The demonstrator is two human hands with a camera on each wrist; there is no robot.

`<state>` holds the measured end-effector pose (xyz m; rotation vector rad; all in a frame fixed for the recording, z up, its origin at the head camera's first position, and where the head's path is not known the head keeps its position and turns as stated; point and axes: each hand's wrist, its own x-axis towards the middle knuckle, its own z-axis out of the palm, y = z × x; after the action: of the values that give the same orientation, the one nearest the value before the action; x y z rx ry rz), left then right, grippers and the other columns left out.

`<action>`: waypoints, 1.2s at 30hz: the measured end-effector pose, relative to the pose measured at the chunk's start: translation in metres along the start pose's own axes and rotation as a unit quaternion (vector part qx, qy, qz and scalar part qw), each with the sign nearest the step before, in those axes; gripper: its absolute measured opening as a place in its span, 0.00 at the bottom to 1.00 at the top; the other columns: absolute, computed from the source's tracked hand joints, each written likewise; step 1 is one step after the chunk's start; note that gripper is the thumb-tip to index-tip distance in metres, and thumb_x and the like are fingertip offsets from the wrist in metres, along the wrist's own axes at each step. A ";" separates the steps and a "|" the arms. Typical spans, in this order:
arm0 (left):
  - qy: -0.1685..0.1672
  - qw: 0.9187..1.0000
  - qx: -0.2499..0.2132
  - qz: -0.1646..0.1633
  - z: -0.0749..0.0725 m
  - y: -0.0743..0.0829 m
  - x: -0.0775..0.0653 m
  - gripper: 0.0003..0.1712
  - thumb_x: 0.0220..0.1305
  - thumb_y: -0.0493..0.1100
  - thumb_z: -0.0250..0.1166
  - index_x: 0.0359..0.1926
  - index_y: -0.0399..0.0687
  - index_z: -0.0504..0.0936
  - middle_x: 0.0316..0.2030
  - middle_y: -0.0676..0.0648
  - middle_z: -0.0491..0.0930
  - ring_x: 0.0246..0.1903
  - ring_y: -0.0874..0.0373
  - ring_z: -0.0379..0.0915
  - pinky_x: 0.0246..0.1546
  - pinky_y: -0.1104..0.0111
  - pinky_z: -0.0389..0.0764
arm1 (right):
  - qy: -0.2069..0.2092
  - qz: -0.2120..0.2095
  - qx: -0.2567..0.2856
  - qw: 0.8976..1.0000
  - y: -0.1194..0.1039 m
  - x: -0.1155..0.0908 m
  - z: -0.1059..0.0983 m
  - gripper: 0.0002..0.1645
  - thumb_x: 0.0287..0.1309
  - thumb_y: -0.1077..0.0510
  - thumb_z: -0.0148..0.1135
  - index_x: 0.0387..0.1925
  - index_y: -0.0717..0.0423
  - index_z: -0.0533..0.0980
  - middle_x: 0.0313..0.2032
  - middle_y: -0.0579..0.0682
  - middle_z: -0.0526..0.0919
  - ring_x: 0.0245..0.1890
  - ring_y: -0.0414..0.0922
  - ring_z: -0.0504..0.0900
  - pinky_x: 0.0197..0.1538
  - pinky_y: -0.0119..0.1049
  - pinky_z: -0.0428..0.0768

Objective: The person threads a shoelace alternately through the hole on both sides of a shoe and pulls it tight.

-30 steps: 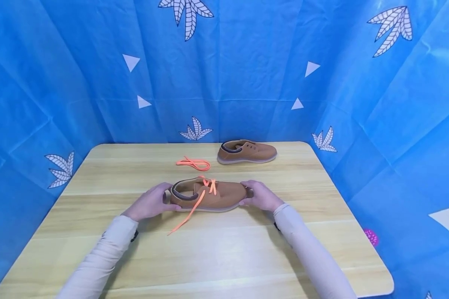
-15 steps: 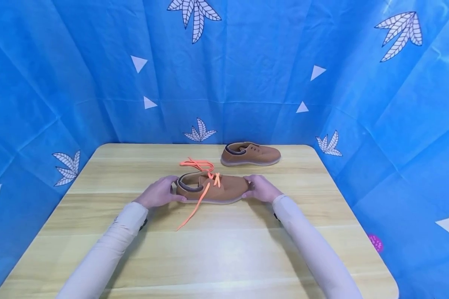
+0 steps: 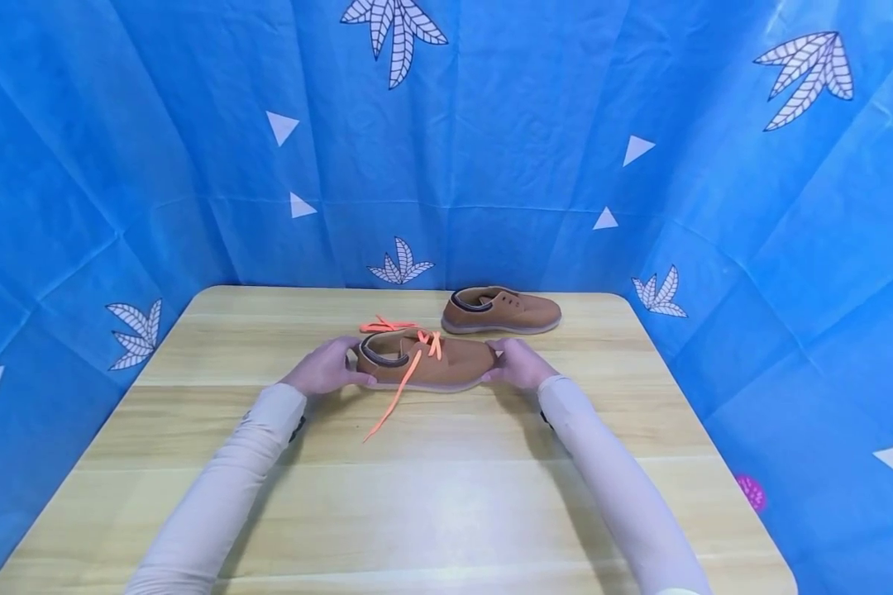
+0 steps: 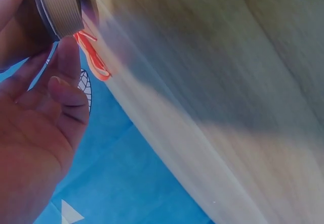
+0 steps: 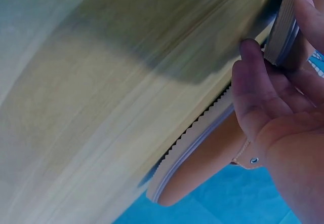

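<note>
Clamped on both ends of a brown shoe [image 3: 457,364]: left hand [image 3: 326,366] at the heel, right hand [image 3: 521,364] at the toe.
It sat on or just above the table [image 3: 432,512], nearer than the other shoe [image 3: 509,314]. Probably light, firm-soled and softer above, it suited holding at heel and toe, clear of the dangling orange lace [image 3: 399,394].
</note>
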<state>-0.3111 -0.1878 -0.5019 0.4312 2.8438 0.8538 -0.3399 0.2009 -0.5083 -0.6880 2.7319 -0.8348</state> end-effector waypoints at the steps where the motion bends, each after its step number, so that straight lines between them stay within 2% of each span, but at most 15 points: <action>1: 0.000 1.000 -0.001 -0.002 0.000 0.000 0.001 0.43 0.53 0.58 0.81 0.65 0.46 0.77 0.47 0.46 0.83 0.45 0.52 0.77 0.47 0.58 0.80 | 0.001 0.001 -0.002 1.000 0.000 0.000 0.000 0.39 0.59 0.60 0.75 0.69 0.67 0.71 0.57 0.60 0.86 0.47 0.49 0.90 0.52 0.41 0.86; 8: -0.005 1.000 -0.009 -0.002 -0.001 0.002 0.002 0.46 0.53 0.59 0.80 0.67 0.44 0.75 0.54 0.43 0.82 0.53 0.48 0.77 0.56 0.52 0.80 | 0.011 -0.004 0.034 0.999 0.008 -0.003 -0.007 0.36 0.59 0.58 0.75 0.66 0.66 0.74 0.56 0.61 0.86 0.51 0.53 0.89 0.55 0.43 0.86; 10: -0.008 1.000 -0.018 0.006 -0.002 0.000 0.002 0.45 0.53 0.61 0.80 0.67 0.46 0.75 0.54 0.44 0.82 0.52 0.48 0.78 0.54 0.53 0.81 | 0.038 0.013 0.057 0.998 0.013 -0.004 -0.015 0.33 0.61 0.57 0.73 0.65 0.66 0.75 0.55 0.61 0.86 0.52 0.54 0.87 0.58 0.46 0.85; 12: -0.012 0.999 -0.035 0.018 -0.004 -0.003 0.002 0.44 0.56 0.63 0.77 0.67 0.46 0.76 0.55 0.44 0.81 0.49 0.49 0.78 0.50 0.56 0.81 | 0.090 0.043 0.092 0.991 0.020 -0.005 -0.024 0.29 0.65 0.55 0.70 0.63 0.64 0.77 0.55 0.61 0.86 0.53 0.55 0.86 0.59 0.48 0.84; 14: -0.014 0.998 -0.055 0.021 -0.007 -0.008 0.002 0.43 0.60 0.67 0.72 0.67 0.48 0.76 0.56 0.44 0.80 0.47 0.51 0.78 0.45 0.59 0.80 | 0.157 0.083 0.134 0.975 0.027 -0.004 -0.034 0.25 0.69 0.54 0.65 0.61 0.63 0.78 0.55 0.61 0.85 0.54 0.55 0.83 0.60 0.49 0.82; 16: -0.014 0.996 -0.082 0.015 -0.009 -0.013 0.003 0.41 0.65 0.70 0.66 0.68 0.48 0.75 0.57 0.44 0.80 0.46 0.51 0.80 0.43 0.62 0.80 | 0.219 0.118 0.176 0.952 0.037 -0.002 -0.044 0.22 0.72 0.55 0.61 0.61 0.64 0.78 0.57 0.62 0.83 0.56 0.57 0.81 0.63 0.50 0.80; 19: -0.010 0.992 -0.127 -0.002 -0.012 -0.019 0.005 0.43 0.71 0.73 0.55 0.72 0.47 0.72 0.57 0.41 0.80 0.47 0.48 0.81 0.41 0.60 0.82 | 0.272 0.168 0.220 0.922 0.054 0.003 -0.054 0.24 0.76 0.55 0.56 0.65 0.64 0.74 0.64 0.65 0.78 0.64 0.59 0.75 0.69 0.51 0.75; 22: -0.006 0.984 -0.178 -0.003 -0.013 -0.021 0.010 0.42 0.76 0.71 0.47 0.73 0.45 0.69 0.59 0.37 0.80 0.51 0.42 0.81 0.43 0.53 0.84 | 0.269 0.210 0.257 0.904 0.072 0.008 -0.059 0.30 0.78 0.54 0.52 0.73 0.62 0.66 0.74 0.64 0.67 0.75 0.59 0.65 0.77 0.51 0.66; 24: 0.001 0.978 -0.206 0.008 -0.012 -0.021 0.016 0.41 0.79 0.69 0.42 0.72 0.41 0.70 0.60 0.35 0.79 0.54 0.40 0.79 0.50 0.48 0.83 | 0.253 0.223 0.286 0.897 0.081 0.010 -0.061 0.33 0.79 0.53 0.49 0.77 0.61 0.60 0.78 0.63 0.60 0.80 0.58 0.57 0.81 0.49 0.60; 26: 0.008 0.973 -0.228 0.019 -0.011 -0.020 0.021 0.40 0.81 0.66 0.40 0.70 0.39 0.71 0.62 0.35 0.78 0.58 0.39 0.77 0.60 0.45 0.78 | 0.239 0.228 0.302 0.894 0.087 0.013 -0.061 0.34 0.79 0.53 0.49 0.79 0.61 0.57 0.80 0.62 0.57 0.82 0.57 0.53 0.82 0.49 0.56; 29: 0.019 0.967 -0.252 0.028 -0.010 -0.019 0.030 0.40 0.82 0.65 0.38 0.69 0.35 0.72 0.64 0.33 0.76 0.61 0.38 0.75 0.69 0.43 0.70 | 0.233 0.225 0.295 0.899 0.091 0.017 -0.062 0.34 0.79 0.55 0.50 0.78 0.64 0.59 0.78 0.64 0.60 0.81 0.57 0.55 0.82 0.49 0.57; 32: 0.017 0.964 -0.263 0.033 -0.009 -0.018 0.037 0.40 0.82 0.64 0.38 0.69 0.33 0.71 0.65 0.32 0.75 0.64 0.37 0.73 0.70 0.42 0.69 | 0.241 0.227 0.281 0.901 0.092 0.023 -0.060 0.33 0.77 0.57 0.54 0.76 0.66 0.61 0.74 0.67 0.66 0.78 0.59 0.61 0.79 0.49 0.63; 34: 0.012 0.963 -0.268 0.035 -0.010 -0.017 0.041 0.39 0.83 0.62 0.38 0.69 0.33 0.71 0.65 0.30 0.74 0.65 0.36 0.72 0.70 0.43 0.71 | 0.243 0.228 0.291 0.897 0.090 0.028 -0.059 0.33 0.75 0.58 0.57 0.75 0.66 0.63 0.72 0.66 0.68 0.75 0.56 0.65 0.77 0.46 0.67; 36: 0.008 0.960 -0.276 0.034 -0.010 -0.017 0.044 0.38 0.83 0.62 0.39 0.68 0.32 0.71 0.65 0.30 0.74 0.65 0.36 0.72 0.69 0.44 0.72 | 0.239 0.224 0.311 0.892 0.087 0.033 -0.057 0.33 0.74 0.58 0.59 0.74 0.66 0.64 0.71 0.65 0.69 0.68 0.54 0.71 0.69 0.42 0.75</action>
<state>-0.3592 -0.1929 -0.5053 0.4403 2.4538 1.5975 -0.4193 0.2752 -0.5130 0.3094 2.5481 -1.7925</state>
